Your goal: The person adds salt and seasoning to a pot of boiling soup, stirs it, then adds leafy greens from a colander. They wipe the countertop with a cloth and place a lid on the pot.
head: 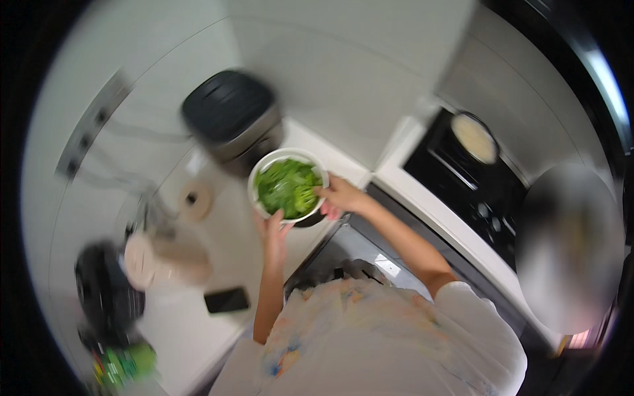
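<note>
Both of my hands hold a white bowl point(253, 173) of green leafy vegetables point(282, 183) with a broccoli floret point(304, 198) at its right side. My left hand point(272, 225) grips the bowl's lower left rim. My right hand point(339, 195) grips its right side, the fingers partly hidden behind and beneath it. Something dark, too hidden to name, shows under the bowl's lower edge. Just behind the bowl stands a rice cooker point(233, 114) with a dark lid.
A phone point(227, 300), a pinkish jug point(168, 260), a black appliance point(106, 292) and a green package point(126, 364) lie or stand on the left counter point(173, 341). A socket strip point(94, 126) is on the wall. At right, a round pan point(474, 137) with pale contents sits on the black cooktop point(446, 168).
</note>
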`<state>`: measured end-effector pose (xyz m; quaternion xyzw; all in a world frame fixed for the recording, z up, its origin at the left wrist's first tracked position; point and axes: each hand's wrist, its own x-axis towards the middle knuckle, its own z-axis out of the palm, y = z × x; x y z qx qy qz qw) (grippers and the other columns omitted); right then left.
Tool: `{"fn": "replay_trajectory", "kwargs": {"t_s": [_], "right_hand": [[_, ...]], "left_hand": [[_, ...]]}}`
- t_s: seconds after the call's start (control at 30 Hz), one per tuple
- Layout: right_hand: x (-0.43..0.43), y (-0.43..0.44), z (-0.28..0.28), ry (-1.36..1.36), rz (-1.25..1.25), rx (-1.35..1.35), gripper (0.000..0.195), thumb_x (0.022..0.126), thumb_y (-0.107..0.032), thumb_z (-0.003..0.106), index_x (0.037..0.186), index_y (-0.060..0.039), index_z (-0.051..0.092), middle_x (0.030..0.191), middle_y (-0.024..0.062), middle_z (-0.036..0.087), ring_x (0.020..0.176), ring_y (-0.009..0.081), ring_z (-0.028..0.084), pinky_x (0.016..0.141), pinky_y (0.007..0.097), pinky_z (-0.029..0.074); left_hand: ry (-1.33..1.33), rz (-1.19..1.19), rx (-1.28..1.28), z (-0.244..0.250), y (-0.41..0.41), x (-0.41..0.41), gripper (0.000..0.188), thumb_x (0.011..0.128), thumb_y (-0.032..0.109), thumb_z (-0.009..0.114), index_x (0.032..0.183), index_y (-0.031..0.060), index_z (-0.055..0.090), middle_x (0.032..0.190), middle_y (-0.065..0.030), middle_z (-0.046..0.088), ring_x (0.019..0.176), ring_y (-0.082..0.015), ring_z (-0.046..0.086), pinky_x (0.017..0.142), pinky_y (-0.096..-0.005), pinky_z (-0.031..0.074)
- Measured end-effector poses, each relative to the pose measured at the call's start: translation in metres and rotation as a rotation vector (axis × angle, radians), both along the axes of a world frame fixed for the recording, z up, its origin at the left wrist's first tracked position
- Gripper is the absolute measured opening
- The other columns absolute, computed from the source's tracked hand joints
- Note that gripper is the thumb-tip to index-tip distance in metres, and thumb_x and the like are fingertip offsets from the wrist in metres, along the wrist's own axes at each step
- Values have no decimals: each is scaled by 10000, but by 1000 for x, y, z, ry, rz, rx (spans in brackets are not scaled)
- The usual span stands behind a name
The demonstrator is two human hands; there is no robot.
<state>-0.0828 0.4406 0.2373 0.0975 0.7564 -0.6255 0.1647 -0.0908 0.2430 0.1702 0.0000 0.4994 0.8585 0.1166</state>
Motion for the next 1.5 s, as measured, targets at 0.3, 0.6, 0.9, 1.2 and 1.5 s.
{"fn": "replay_trajectory", "kwargs": {"t_s": [0.3, 0.6, 0.9, 1.2, 1.5], "right_hand": [[96, 98, 14, 694, -101, 940, 739, 720, -366, 685, 1294, -16, 377, 1242, 254, 412, 1068, 393, 481, 831, 431, 468], [135, 199, 2, 246, 258, 1094, 1052, 534, -502, 762, 1403, -172, 269, 1399, 230, 255, 1168, 431, 381, 782, 566, 445], [152, 218, -7, 207, 345, 1117, 1013, 542, -439, 782, 1390, -183, 288, 1394, 231, 258, 1165, 445, 375, 719, 525, 474], [142, 211, -20, 350, 288, 1169, 1007, 532, -429, 774, 1385, -180, 301, 1380, 236, 279, 1117, 444, 402, 655, 515, 489], [124, 217, -8, 389, 228, 1081, 660, 607, -290, 722, 1226, -235, 502, 1341, 182, 343, 1128, 408, 396, 669, 494, 493]], "left_hand": [[-98, -333, 103, -2, 123, 50, 647, 841, 83, 487, 1397, 130, 161, 1359, -156, 308, 1214, -314, 402, 919, -493, 452], [-45, -347, 65, -7, 239, 125, 707, 787, 62, 505, 1405, 118, 166, 1347, -134, 325, 1213, -286, 401, 931, -426, 440], [-98, -264, 10, -9, 260, 155, 769, 737, 103, 550, 1411, 114, 179, 1360, -136, 329, 1228, -285, 402, 940, -431, 442], [-106, -203, -27, -5, 255, 147, 761, 726, 124, 579, 1391, 78, 211, 1335, -144, 364, 1213, -279, 425, 956, -400, 433], [-54, -280, -54, 1, 256, 121, 743, 753, 108, 575, 1398, 85, 207, 1350, -123, 349, 1235, -261, 393, 990, -388, 387]]}}
